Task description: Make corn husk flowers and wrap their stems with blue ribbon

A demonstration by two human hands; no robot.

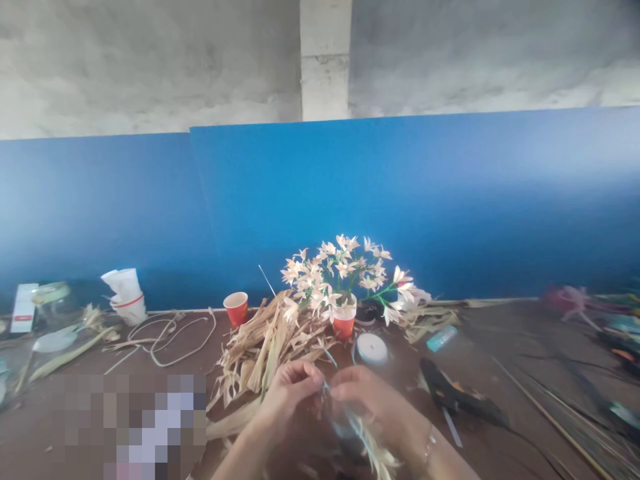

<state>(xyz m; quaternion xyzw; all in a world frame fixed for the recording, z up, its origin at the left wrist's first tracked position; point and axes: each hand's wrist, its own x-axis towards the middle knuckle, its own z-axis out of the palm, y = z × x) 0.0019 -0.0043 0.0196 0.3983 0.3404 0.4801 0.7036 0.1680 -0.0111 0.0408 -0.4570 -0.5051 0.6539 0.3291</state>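
While fingers of the left hand [293, 387] and right hand [367, 397] tightly pinch the husk flower [373, 457] before the red cup [343, 327], tugging might tear it.

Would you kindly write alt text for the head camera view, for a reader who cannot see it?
The left hand and right hand meet over a brown table, pinching a pale husk piece together. Behind lie dried husks, a red cup of pale flowers, a white tape roll and a black glue gun.
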